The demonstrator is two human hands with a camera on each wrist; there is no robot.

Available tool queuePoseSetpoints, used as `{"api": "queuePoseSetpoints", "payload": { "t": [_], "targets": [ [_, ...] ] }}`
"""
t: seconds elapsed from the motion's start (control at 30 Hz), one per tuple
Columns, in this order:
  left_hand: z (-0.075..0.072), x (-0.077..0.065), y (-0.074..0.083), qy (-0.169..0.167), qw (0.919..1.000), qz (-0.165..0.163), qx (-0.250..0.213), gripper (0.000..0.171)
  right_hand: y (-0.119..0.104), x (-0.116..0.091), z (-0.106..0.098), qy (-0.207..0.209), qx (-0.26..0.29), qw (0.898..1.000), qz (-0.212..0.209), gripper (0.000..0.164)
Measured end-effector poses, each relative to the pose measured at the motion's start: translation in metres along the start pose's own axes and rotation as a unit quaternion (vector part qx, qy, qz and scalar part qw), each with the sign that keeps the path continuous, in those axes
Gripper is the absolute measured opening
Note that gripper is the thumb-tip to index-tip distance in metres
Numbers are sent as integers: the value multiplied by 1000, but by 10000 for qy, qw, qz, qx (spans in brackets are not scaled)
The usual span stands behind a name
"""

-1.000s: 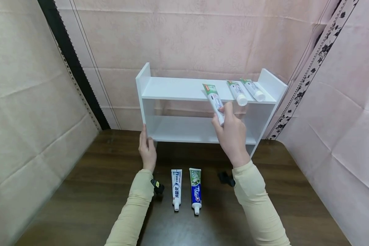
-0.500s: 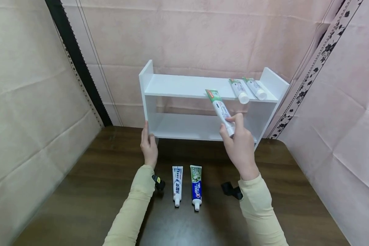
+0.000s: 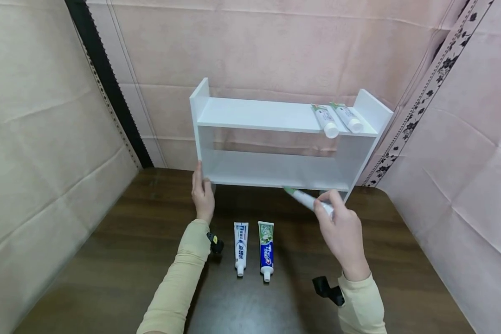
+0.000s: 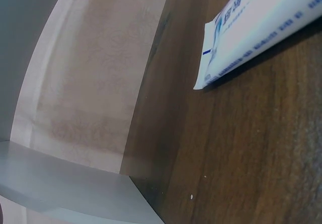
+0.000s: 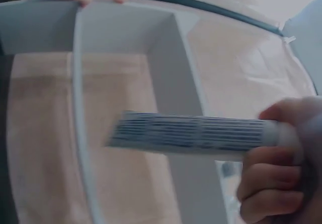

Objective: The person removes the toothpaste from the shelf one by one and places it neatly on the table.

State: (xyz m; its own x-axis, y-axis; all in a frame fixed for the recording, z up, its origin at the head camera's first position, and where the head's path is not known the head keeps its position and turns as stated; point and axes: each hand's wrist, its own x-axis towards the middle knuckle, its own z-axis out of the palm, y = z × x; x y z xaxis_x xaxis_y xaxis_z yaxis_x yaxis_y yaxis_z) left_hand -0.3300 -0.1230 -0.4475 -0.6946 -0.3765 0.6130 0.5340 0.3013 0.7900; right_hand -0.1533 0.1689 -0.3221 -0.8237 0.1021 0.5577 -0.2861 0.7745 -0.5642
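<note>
Pinching a toothpaste tube (image 3: pixel 305 198) by its capped end, the right hand (image 3: pixel 341 232) holds it above the table (image 3: pixel 150 260), just in front of the shelf unit (image 3: pixel 256 112); its grip has the thumb on one side and curled fingers on the other. The tube is smooth and white, tapering to a flat green crimp that points toward the lower board; whether they touch cannot be told. Rows of fine blue print cover the face seen from the right wrist.

The left hand (image 3: pixel 203 197) rests against the unit's left side panel, its grip spread, with fingers straight. The unit is matt white, with thin flat boards between upright panels.

On the upper board, toward the right, lie two green-and-white tubes (image 3: pixel 326 121), side by side, their round white caps facing forward. Below, on the brown wood-grained table, a white tube with blue lettering (image 3: pixel 240 246) lies near a blue-and-green tube (image 3: pixel 266 248), both with narrow caps toward the person. Creased pale cloth (image 3: pixel 275 51) hangs behind, and both sleeves (image 3: pixel 171 283) are softly wrinkled fabric.
</note>
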Motion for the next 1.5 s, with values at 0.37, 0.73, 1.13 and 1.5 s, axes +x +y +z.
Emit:
{"api": "queuePoseSetpoints", "payload": {
  "t": [0.37, 0.73, 1.13, 1.5],
  "targets": [
    [-2, 0, 0, -82, 10000, -25, 47, 55, 49, -11, 35, -2066, -644, 9729, 811, 29],
    [-1, -2, -1, -119, 9999, -86, 55, 55, 67, -41, 64, -2792, -1072, 9506, 835, 39],
    [0, -2, 2, -109, 9998, -162, 60, 54, 72, -58, 91, -3336, -1418, 9261, 1047, 43],
    [0, -2, 1, 65, 10000, 15, 15, 55, 78, -61, 90, -3468, -1291, 9203, 1268, 38]
  ]
}}
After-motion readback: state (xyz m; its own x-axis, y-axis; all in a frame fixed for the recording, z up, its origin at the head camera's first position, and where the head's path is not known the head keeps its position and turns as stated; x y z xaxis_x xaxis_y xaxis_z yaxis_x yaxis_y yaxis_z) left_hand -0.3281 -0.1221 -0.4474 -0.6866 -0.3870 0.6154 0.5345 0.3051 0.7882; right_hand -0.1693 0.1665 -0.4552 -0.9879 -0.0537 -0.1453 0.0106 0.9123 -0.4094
